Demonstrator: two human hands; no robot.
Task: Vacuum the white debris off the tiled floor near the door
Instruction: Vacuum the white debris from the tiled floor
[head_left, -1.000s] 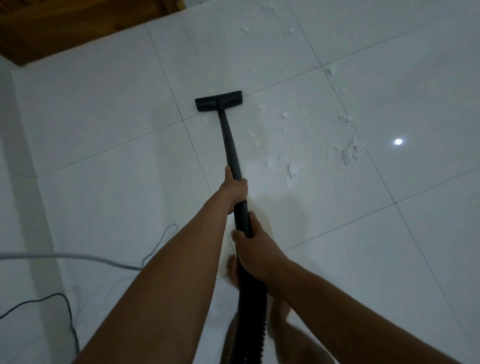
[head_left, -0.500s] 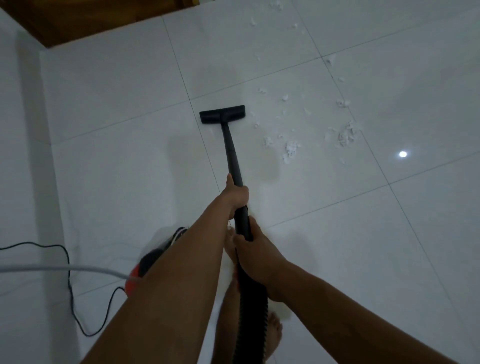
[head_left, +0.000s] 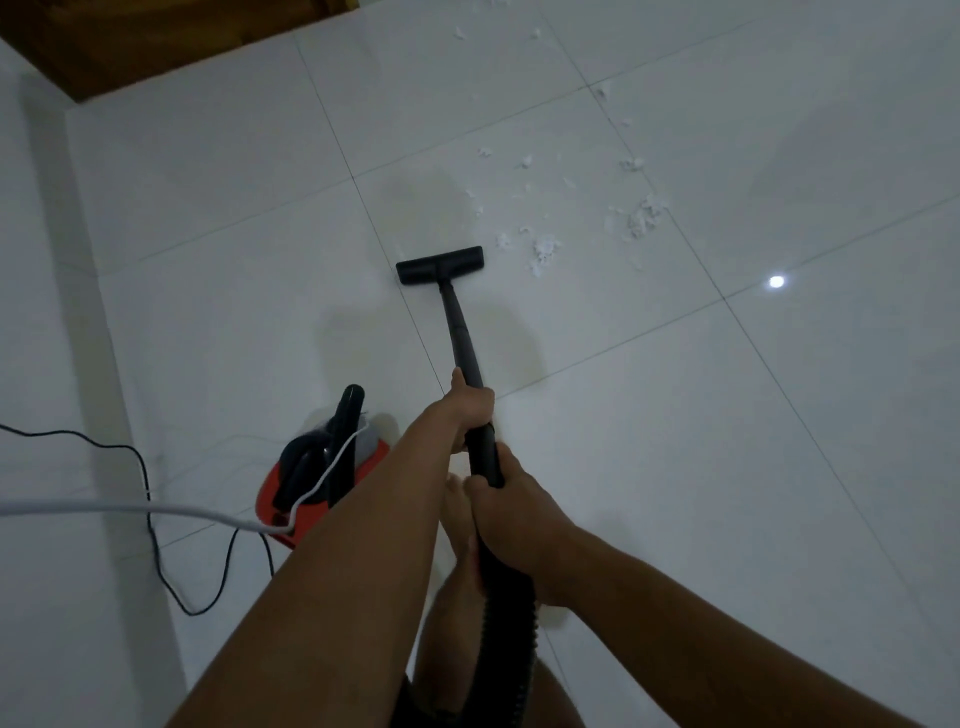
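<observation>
I hold a black vacuum wand (head_left: 460, 332) in both hands. My left hand (head_left: 467, 408) grips it higher up the tube, and my right hand (head_left: 511, 501) grips it lower, where the ribbed hose begins. The flat black floor head (head_left: 440, 265) rests on the white tiled floor (head_left: 727, 467). White debris (head_left: 544, 252) lies just right of the head, with a larger clump (head_left: 641, 218) farther right and smaller flecks (head_left: 485, 152) beyond. A brown wooden door (head_left: 130, 41) edge shows at the top left.
A red and black vacuum body (head_left: 317, 480) sits on the floor at my left, by my left forearm. A white cord (head_left: 156, 512) and a thin black cable (head_left: 150, 519) trail across the floor on the left. A white wall (head_left: 31, 312) runs along the left. My bare foot (head_left: 457, 514) stands under the wand.
The floor head has been drawn back toward me, from beyond the debris to beside its near edge. The view has shifted, bringing the red vacuum body into sight on the left.
</observation>
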